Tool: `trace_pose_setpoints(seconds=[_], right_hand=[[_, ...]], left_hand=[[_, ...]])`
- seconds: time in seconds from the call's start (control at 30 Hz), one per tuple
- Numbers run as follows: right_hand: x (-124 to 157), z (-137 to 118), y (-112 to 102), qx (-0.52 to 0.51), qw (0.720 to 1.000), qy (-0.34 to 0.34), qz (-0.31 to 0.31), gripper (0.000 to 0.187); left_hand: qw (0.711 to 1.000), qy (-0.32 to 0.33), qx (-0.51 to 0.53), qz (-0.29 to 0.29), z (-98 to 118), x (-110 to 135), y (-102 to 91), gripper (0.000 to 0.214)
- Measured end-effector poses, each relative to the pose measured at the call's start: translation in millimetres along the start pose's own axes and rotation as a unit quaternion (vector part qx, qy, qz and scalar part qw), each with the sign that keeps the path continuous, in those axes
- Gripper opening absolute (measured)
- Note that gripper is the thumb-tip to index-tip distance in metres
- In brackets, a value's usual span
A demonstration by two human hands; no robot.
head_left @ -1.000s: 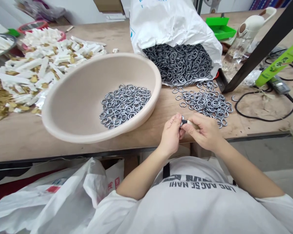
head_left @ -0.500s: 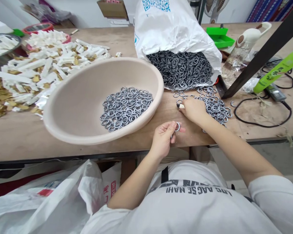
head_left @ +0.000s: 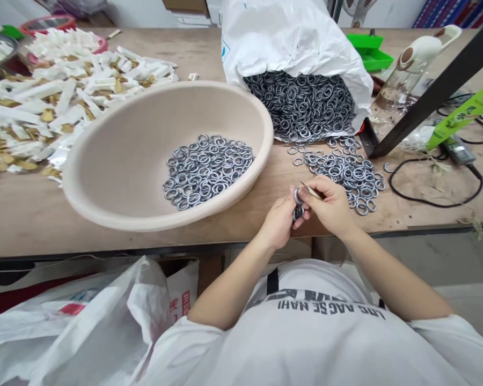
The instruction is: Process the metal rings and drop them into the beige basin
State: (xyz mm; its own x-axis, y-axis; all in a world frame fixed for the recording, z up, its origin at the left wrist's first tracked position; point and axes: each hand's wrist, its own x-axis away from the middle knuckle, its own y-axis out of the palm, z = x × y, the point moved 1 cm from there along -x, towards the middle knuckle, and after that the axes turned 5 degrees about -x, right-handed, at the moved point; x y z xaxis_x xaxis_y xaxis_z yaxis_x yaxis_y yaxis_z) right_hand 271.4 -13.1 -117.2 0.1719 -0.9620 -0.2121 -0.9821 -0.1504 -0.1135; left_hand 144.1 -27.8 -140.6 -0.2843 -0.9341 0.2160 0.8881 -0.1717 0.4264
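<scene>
My left hand [head_left: 278,224] is closed on several small grey rings [head_left: 298,213], one of them pinched upright between thumb and forefinger. Against it, my right hand [head_left: 335,208] grips a thin, pointed blade [head_left: 306,187] whose tip is close to the pinched ring; I cannot tell if it touches. Beyond the right hand a loose pile of grey rings [head_left: 356,174] lies on the wooden table. To the left, a large beige basin [head_left: 116,155] holds many more of these rings.
A white sack [head_left: 290,43] lies open toward me, full of rings. White plastic pieces [head_left: 64,102] are heaped on the left. On the right are a slanted dark metal post [head_left: 426,96], a clear bottle [head_left: 402,80] and a black cable [head_left: 418,203]. The table edge runs just below my hands.
My right hand has drawn back from the ring pile to my left hand, bringing the blade to the ring. The left hand has shifted slightly right, and the view has tilted down a little.
</scene>
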Motion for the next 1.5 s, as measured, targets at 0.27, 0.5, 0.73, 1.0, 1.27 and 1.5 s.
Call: trace_pose_setpoints(seconds=[0.27, 0.5, 0.73, 1.0, 1.27, 1.5], right_hand=[[9.5, 8.0, -5.1, -0.076, 0.997, -0.003, -0.008, 0.036], [7.6, -1.4, -4.2, -0.023, 0.999, -0.037, -0.012, 0.030], [7.2, -0.7, -4.5, -0.011, 1.000, 0.003, -0.014, 0.036], [24.2, -16.7, -12.8, 0.261, 0.954, -0.130, -0.075, 0.037], [21.0, -7.6, -16.7, 0.302, 0.947, -0.085, -0.075, 0.046], [-49.6, 12.8, -28.3, 0.420, 0.907, -0.016, -0.024, 0.045]], left_hand=[[0.997, 0.072, -0.002, 0.034, 2.4, 8.7, -1.3, 0.046], [0.996, 0.084, -0.007, 0.019, -0.6, 13.1, 5.2, 0.048], [0.996, 0.074, 0.001, 0.040, 2.4, 17.0, 8.2, 0.048], [0.995, 0.047, 0.051, 0.077, 6.4, 17.2, 11.1, 0.049], [0.996, 0.066, 0.009, 0.066, 0.0, 21.2, 13.3, 0.048], [0.998, 0.060, 0.014, 0.021, 4.8, 29.8, 7.0, 0.046]])
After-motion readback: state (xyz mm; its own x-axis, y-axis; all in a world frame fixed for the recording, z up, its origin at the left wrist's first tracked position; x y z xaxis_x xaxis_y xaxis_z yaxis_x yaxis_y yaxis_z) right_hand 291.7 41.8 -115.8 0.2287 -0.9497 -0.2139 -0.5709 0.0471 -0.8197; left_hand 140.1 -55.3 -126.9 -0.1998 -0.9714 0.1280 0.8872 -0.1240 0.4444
